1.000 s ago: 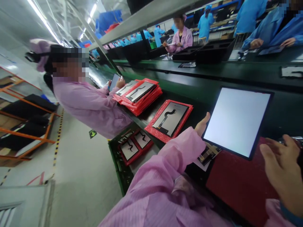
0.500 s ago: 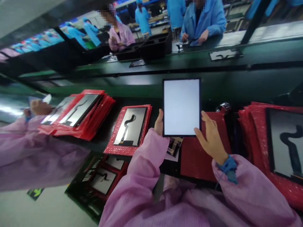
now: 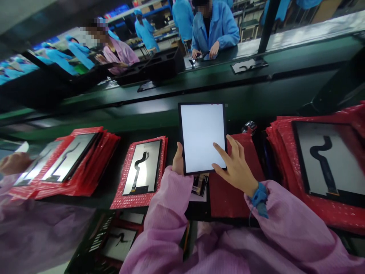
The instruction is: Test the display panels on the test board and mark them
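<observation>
A display panel (image 3: 203,133) with a lit white screen and black border stands tilted up in front of me. My left hand (image 3: 178,160) grips its lower left edge, thumb at the side and the other fingers hidden behind it. My right hand (image 3: 235,167) is spread at the lower right, with fingertips over the screen and a blue band at the wrist. Below the panel lies a small circuit part (image 3: 200,184), partly covered. A red sheet (image 3: 228,198) lies under my right hand. To the left, a grey panel (image 3: 144,165) with a dark flex cable rests on red bubble wrap.
Red-wrapped panels are stacked at the right (image 3: 327,160) and left (image 3: 85,167). A green crate (image 3: 82,243) holds panels below. Another person's hand (image 3: 14,163) is at far left. People work beyond the green bench (image 3: 159,99).
My right hand has moved inward, its fingers now over the lit screen rather than at its edge. The view has shifted, so bench items appear further left. The person's arm at left has drawn away.
</observation>
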Tool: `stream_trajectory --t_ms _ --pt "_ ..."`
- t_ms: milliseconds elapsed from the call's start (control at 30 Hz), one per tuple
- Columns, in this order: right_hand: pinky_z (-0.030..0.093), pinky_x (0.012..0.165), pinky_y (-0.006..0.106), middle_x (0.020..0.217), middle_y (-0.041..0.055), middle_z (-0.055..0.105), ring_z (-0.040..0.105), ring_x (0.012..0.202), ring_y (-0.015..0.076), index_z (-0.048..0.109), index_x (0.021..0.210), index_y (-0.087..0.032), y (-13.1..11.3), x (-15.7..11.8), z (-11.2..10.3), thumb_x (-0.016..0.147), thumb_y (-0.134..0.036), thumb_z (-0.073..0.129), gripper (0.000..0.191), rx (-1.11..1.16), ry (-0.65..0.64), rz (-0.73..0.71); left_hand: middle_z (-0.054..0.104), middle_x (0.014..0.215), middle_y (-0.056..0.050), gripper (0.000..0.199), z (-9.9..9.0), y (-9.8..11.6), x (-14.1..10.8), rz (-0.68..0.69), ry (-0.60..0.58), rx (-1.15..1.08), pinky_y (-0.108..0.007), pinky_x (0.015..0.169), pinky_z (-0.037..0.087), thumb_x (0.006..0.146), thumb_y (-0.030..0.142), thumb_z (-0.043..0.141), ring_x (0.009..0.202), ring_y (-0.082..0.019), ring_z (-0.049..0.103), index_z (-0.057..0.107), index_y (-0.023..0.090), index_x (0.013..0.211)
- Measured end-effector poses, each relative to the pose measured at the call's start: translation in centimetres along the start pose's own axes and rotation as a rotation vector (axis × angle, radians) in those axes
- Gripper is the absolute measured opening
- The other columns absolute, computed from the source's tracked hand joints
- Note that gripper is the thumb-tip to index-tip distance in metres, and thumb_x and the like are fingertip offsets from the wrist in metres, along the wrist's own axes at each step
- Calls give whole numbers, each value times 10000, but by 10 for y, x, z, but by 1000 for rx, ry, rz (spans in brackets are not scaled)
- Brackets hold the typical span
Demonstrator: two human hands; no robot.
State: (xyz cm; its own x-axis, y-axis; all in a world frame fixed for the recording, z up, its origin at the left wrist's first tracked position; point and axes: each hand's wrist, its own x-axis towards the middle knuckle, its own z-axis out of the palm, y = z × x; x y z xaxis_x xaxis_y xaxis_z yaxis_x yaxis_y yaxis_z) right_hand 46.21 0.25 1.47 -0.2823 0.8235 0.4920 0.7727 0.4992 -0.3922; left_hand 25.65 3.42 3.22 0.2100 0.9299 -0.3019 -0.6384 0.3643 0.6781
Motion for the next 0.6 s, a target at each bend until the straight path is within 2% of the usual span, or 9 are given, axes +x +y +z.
stream_trajectory --t_ms 200,400,500,533,600 --pt "342 1135 621 1612 168 83 222 1445 425 434 1484 -231 -1 0 -1 960 -472 524 584 -34 23 -16 593 1423 -147 731 5 1 -1 -42 49 20 -546 1153 383 939 685 390 1427 -393 416 572 143 1395" --pt "342 1132 650 1597 224 172 236 1462 429 373 1502 -164 4 3 -4 946 -529 527 683 -67 49 -33 635 1369 -154 723 1 1 0 -79 60 21 -571 1131 400 942 678 389 1388 -387 473 558 156 1413" --pt "337 1141 657 1568 283 251 248 1464 457 359 1498 -76 0 10 -28 921 -530 579 766 -91 5 -36 644 1350 -169 743 0 2 0 -73 49 23 -556 1117 419 944 676 393 1329 -376 541 532 135 1434" --pt "355 1136 648 1548 284 304 286 1449 454 384 1480 -66 -4 12 -43 925 -485 594 727 -84 -28 -44 646 1344 -176 758 0 2 0 -74 44 20 -549 1108 430 938 682 400 1308 -377 559 526 125 1437" --pt "434 1104 586 1447 228 481 440 1365 391 484 1393 -102 -18 15 -79 948 -330 578 509 2 -92 -94 660 1316 -191 804 1 4 0 -93 32 9 -543 1081 453 917 711 412 1267 -387 589 520 108 1439"
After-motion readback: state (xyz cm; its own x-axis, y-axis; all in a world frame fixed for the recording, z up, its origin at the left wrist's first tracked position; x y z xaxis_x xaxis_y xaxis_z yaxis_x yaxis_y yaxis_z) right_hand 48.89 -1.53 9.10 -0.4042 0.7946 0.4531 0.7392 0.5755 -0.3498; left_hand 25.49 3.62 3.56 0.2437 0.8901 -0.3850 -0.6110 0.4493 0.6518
